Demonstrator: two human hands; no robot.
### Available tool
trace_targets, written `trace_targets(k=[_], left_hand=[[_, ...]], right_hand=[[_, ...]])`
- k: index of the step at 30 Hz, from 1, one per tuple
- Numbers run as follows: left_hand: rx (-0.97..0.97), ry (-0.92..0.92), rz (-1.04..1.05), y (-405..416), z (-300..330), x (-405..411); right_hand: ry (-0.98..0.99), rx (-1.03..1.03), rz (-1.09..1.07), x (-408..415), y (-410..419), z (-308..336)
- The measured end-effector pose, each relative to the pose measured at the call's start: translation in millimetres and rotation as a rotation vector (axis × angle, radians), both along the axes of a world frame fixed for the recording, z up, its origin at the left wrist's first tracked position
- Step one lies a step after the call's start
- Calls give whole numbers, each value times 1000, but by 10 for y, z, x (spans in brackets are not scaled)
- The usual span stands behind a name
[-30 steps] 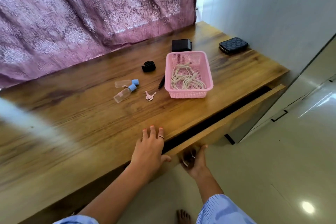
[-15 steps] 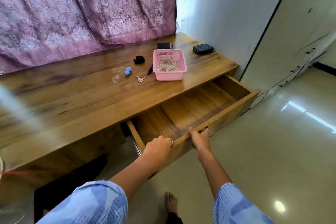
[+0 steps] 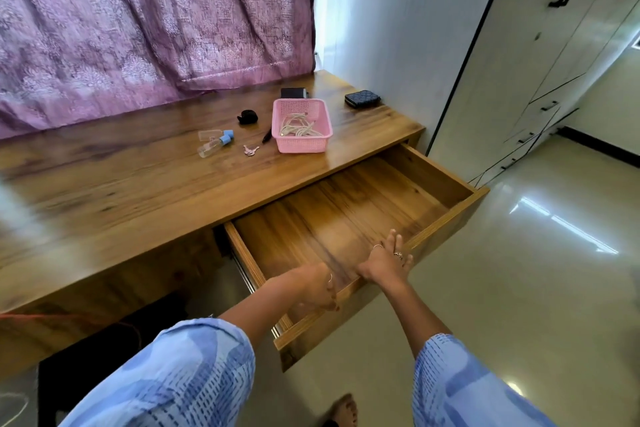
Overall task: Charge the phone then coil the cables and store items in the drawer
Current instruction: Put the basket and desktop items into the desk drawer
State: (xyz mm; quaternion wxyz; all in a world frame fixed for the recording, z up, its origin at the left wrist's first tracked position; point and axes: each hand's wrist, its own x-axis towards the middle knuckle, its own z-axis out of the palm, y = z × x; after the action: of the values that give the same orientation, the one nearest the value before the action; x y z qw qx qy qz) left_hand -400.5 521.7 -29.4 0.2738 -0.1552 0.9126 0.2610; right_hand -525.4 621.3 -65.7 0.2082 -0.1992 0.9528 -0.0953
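The left hand [image 3: 317, 286] is curling over the front edge of the drawer [image 3: 446, 180] and gripping it, while the right hand [image 3: 386, 262] is resting on the same edge with its fingers straight, holding nothing. The drawer is standing pulled far out from under the wooden desk [image 3: 121, 191]. Up on the desk, a pink basket [image 3: 302, 146] is holding coiled pale cables [image 3: 300, 128]. Left of it are lying a pen [image 3: 266, 136], keys [image 3: 251, 150], two small bottles [image 3: 214, 142] and a black strap [image 3: 248, 116]; a dark wallet [image 3: 362, 98] is sitting near the wall.
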Motion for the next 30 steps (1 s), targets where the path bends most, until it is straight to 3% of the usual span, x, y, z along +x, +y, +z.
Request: trace_targets(k=[6,9,13,18,23,30], left_hand=[[159,-254,15,9,111,-183],[86,-188,-23,-80,192,-285],[-100,23,41,-330,385,-436],[-141,131,258,-965,553,-685],[-246,109,448,-1427,523,-859],[-411,-4,512,-1715,259,-946]], right_hand=[[-42,205,142,-134,-82,40],[-26,181,167,-274,-320,183],[-3,83,242,-538,-745,497],[-86,-13,249,-990,-1380,740],[-114,-181,232,-1479,-1907,841],[-231,-470,101,-1969,-2306,769]])
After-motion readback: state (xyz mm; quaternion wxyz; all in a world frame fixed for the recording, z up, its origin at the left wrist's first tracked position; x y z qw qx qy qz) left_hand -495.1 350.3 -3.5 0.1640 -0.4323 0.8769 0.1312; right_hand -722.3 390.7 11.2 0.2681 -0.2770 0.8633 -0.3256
